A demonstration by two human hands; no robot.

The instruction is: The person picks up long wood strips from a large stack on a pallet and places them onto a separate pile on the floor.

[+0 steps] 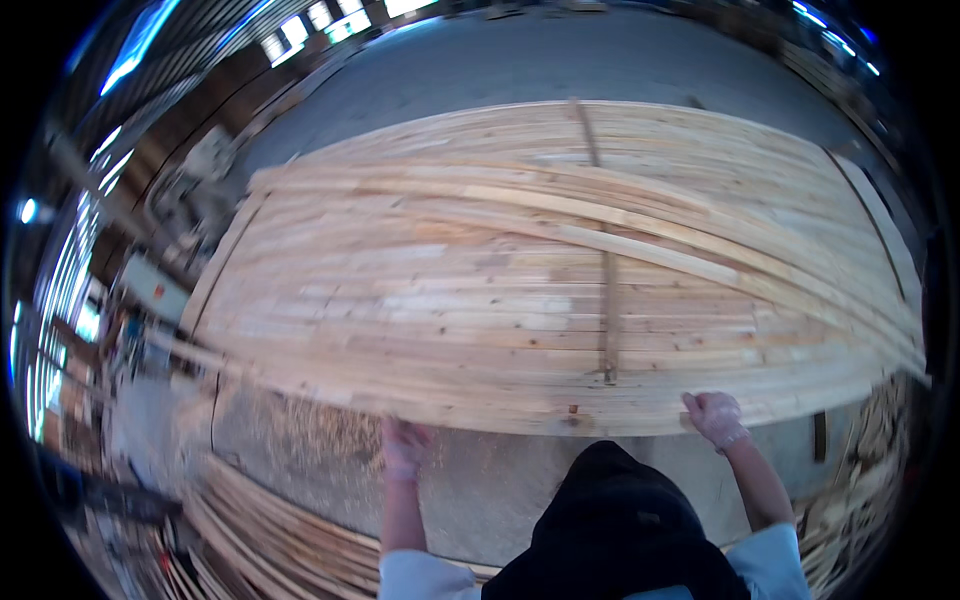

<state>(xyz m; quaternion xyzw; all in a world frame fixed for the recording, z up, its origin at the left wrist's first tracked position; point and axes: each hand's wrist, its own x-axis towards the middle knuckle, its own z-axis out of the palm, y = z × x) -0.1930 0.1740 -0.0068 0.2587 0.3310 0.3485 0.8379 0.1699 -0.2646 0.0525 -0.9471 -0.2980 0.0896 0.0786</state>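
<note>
A long pale wooden strip (500,420) runs along the near edge of a wide layer of boards (450,270), its left end jutting past the layer's corner. My right hand (715,415), in a thin whitish glove, is closed at this strip with the fingers curled in. At the strip's near edge further left, my left hand (403,445) is closed too; its fingertips are blurred and partly hidden. Several loose long strips (640,240) lie slantwise across the boards. A narrow crosspiece (609,310) runs from front to back near the middle.
Loose wood strips (270,530) lie in a pile at the lower left, and offcuts (860,490) lie at the lower right. Wood shavings (320,430) cover floor beneath the near edge. Machinery (195,180) stands left of the boards. Grey floor (500,60) stretches beyond them.
</note>
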